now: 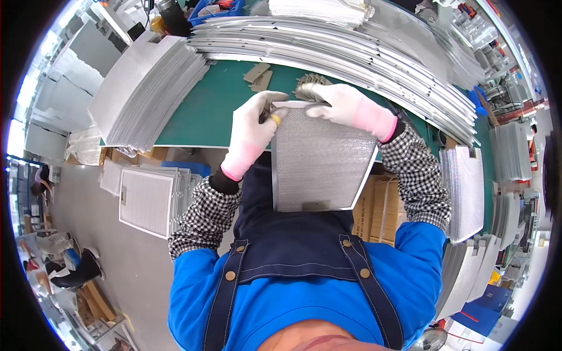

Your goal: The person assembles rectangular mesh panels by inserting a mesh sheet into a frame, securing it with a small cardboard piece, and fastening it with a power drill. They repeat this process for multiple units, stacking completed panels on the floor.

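At the far left, a curved stack of silvery mesh sheets (146,96) stood on the green table (196,114), with framed mesh panels (149,202) leaning together lower down, below the table's front edge. To the right of these came the left hand (253,128), in a white glove with a pink cuff and grey fingers. It was clamped on the upper left corner of a framed mesh panel, its thumb on the near side. The held panel (322,161) hung from that hand toward the right and down, its face turned up to the wearer, its top over the table edge and its lower edge, with a small grey tab (316,205), above the dark apron (293,248). Just beyond the left hand lay a few flat grey pieces (257,76); farther right, beyond the panel's top edge, sat a small pile of clip-like parts (316,79).

The right hand (342,106), gloved alike, lay across the top edge, right of the left hand, its thumb against the panel and its fingers bent past the edge near the pile. Whether those fingers gripped anything, I could not tell. Long metal strips (357,58) swept behind it, and another mesh stack (466,190) stood at the far right.
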Motion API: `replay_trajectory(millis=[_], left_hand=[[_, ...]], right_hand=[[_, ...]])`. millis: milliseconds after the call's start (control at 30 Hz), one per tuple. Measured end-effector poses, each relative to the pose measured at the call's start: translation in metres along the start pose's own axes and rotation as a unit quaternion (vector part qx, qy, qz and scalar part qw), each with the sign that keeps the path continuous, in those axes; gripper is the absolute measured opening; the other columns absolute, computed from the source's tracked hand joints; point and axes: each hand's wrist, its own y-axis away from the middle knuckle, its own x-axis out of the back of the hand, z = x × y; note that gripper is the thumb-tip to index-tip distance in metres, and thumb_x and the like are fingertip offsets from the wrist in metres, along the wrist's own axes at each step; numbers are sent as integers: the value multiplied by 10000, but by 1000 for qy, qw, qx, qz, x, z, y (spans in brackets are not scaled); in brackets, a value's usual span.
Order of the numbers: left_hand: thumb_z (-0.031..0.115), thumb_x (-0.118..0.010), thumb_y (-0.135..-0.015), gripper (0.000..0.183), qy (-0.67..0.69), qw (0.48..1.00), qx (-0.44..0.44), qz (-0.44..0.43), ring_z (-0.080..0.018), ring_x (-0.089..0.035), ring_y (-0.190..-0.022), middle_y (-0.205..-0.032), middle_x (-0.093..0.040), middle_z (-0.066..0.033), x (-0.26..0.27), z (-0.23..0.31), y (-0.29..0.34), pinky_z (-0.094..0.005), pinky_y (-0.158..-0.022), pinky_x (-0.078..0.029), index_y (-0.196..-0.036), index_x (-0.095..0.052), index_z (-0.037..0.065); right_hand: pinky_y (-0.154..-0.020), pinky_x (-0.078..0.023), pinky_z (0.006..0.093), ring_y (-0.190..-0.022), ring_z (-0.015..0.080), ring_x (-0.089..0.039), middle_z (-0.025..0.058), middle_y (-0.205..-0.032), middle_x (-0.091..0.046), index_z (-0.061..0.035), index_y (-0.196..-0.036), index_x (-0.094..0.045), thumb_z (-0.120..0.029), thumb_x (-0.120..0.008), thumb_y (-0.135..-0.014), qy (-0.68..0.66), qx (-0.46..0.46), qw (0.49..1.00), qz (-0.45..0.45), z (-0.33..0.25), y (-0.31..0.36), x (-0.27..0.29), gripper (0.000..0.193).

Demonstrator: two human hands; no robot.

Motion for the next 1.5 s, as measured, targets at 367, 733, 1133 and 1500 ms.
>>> replay_trajectory(millis=[367,733,1133,1500], left_hand=[[273,-755,-936,302,327,928,179,-6,-20,-464,-643,-731,-579,65,-12,-30,15,-195,-565,-350,-1002,-735,-21],[224,-728,-955,309,320,928,187,29,-48,-591,-823,-927,-710,-3,-22,-15,21,-208,-753,-472,-1104,-727,-46],[249,-672,-952,273,-155,934,-321,29,-163,-694,-823,-929,-742,-100,20,93,-79,-286,-786,-525,-1074,-724,10],[346,-729,-863,238,-268,857,-433,-82,-198,-693,-822,-880,-724,-17,4,43,-109,-305,-732,-540,-1003,-752,154]], right_hand=[[-575,-548,390,-652,275,-697,78,-723,-687,-162,-1169,-674,-427,-597,-967,207,107,970,65,-20,9,-9,342],[-569,-548,427,-633,332,-695,123,-655,-658,-118,-1133,-615,-438,-594,-958,274,101,956,17,-29,22,-14,365],[-885,-541,423,-1014,403,-676,263,-1090,-667,-35,-1527,-335,-417,-790,-787,62,-12,995,71,-51,49,58,950],[-822,-574,433,-940,281,-706,110,-961,-689,-103,-1006,-685,-173,-603,-922,383,-364,848,46,162,101,-68,137]])
